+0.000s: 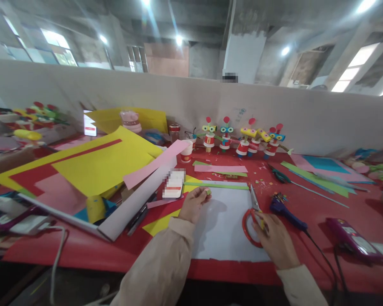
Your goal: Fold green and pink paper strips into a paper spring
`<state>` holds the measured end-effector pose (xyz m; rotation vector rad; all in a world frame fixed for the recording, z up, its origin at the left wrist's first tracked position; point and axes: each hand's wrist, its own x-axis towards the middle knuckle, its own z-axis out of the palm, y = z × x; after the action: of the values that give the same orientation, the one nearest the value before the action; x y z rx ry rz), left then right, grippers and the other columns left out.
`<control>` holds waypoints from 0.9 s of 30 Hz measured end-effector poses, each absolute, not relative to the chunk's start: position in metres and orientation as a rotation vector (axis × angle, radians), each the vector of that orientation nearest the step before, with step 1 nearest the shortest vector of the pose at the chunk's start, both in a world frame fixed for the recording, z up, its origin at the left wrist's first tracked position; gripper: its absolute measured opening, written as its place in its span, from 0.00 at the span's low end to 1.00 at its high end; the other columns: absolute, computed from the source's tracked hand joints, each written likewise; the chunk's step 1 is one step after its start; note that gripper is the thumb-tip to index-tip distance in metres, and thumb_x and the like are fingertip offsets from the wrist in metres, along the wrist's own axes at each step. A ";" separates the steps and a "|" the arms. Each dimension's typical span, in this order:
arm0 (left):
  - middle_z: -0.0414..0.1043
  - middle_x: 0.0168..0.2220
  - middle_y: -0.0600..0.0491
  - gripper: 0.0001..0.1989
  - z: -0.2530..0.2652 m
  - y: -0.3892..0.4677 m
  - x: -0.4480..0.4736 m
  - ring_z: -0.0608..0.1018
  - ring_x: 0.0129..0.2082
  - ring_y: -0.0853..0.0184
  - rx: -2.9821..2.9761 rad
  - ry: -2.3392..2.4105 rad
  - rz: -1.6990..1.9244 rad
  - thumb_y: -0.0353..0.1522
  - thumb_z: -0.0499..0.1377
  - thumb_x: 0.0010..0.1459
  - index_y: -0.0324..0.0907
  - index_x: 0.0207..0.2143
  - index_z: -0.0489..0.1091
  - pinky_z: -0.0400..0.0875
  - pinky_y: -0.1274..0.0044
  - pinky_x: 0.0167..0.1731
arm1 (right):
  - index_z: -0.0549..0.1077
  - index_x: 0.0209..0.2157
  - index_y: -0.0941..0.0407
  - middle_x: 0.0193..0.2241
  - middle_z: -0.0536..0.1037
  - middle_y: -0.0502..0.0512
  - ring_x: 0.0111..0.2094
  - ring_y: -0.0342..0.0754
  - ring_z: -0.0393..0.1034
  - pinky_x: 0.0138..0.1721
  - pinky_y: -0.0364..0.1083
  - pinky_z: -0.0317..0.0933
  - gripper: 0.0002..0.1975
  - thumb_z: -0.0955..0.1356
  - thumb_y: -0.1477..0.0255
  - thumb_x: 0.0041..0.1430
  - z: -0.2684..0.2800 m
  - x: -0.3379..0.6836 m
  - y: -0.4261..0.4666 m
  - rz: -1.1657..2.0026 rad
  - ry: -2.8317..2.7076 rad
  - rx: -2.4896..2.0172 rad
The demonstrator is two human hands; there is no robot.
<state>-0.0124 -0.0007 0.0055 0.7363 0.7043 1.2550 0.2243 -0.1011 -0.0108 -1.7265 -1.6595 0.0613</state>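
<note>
My left hand (194,205) pinches a small folded piece of green paper (208,192) above a white sheet (225,221). My right hand (277,239) is closed on the red-handled scissors (249,229), with its fingers at one handle loop. The blades point away from me over the right edge of the sheet. A green paper strip (217,185) lies across the sheet's far edge. Just left of my left hand is a phone (173,191), its screen partly blurred.
A glue gun (289,214) with a cord and a purple device (354,240) lie to the right. Left are large yellow sheets (105,165) and a white roll or folded board (130,208). Several paper-cup figures (226,138) stand along the back by the grey partition (185,91).
</note>
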 end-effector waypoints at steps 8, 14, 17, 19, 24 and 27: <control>0.68 0.25 0.56 0.15 0.006 -0.002 -0.014 0.68 0.23 0.76 0.825 0.747 1.320 0.37 0.68 0.38 0.38 0.27 0.72 0.64 0.80 0.28 | 0.72 0.40 0.54 0.36 0.74 0.58 0.33 0.50 0.70 0.36 0.49 0.66 0.13 0.63 0.64 0.57 0.015 0.189 -0.091 0.188 -1.665 -1.600; 0.71 0.26 0.56 0.12 0.008 -0.003 -0.010 0.72 0.25 0.74 0.815 0.741 1.326 0.33 0.68 0.40 0.38 0.28 0.73 0.68 0.79 0.33 | 0.69 0.43 0.54 0.37 0.74 0.57 0.34 0.47 0.70 0.34 0.46 0.66 0.12 0.62 0.68 0.58 0.034 0.142 -0.073 0.282 -1.809 -1.422; 0.73 0.28 0.55 0.14 0.010 -0.004 -0.010 0.75 0.28 0.73 0.711 0.683 1.337 0.31 0.69 0.38 0.38 0.30 0.74 0.70 0.79 0.35 | 0.69 0.44 0.54 0.38 0.74 0.58 0.40 0.52 0.69 0.43 0.51 0.62 0.13 0.62 0.67 0.57 0.023 0.169 -0.086 0.067 -1.833 -1.591; 0.73 0.29 0.54 0.14 0.012 -0.004 -0.011 0.76 0.29 0.72 0.620 0.621 1.322 0.28 0.69 0.38 0.37 0.31 0.74 0.71 0.80 0.35 | 0.69 0.44 0.56 0.38 0.74 0.60 0.42 0.56 0.67 0.46 0.56 0.59 0.16 0.62 0.66 0.56 0.011 0.194 -0.097 -0.079 -1.821 -1.785; 0.74 0.29 0.51 0.06 0.013 -0.001 -0.017 0.76 0.27 0.75 0.400 0.574 1.188 0.21 0.63 0.46 0.34 0.30 0.73 0.72 0.85 0.29 | 0.66 0.48 0.62 0.36 0.73 0.62 0.37 0.55 0.70 0.39 0.51 0.63 0.21 0.61 0.66 0.55 -0.007 0.231 -0.106 0.020 -1.825 -2.065; 0.74 0.28 0.49 0.04 0.013 -0.001 -0.020 0.75 0.25 0.75 0.310 0.552 1.137 0.20 0.58 0.52 0.33 0.28 0.72 0.73 0.85 0.27 | 0.66 0.49 0.61 0.36 0.75 0.61 0.36 0.54 0.71 0.38 0.49 0.63 0.22 0.62 0.68 0.51 -0.008 0.238 -0.099 0.135 -1.800 -2.147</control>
<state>-0.0201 -0.0009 0.0135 0.3101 0.5520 1.1367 0.2376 -0.0989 -0.0084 -2.1471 -1.8002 0.1348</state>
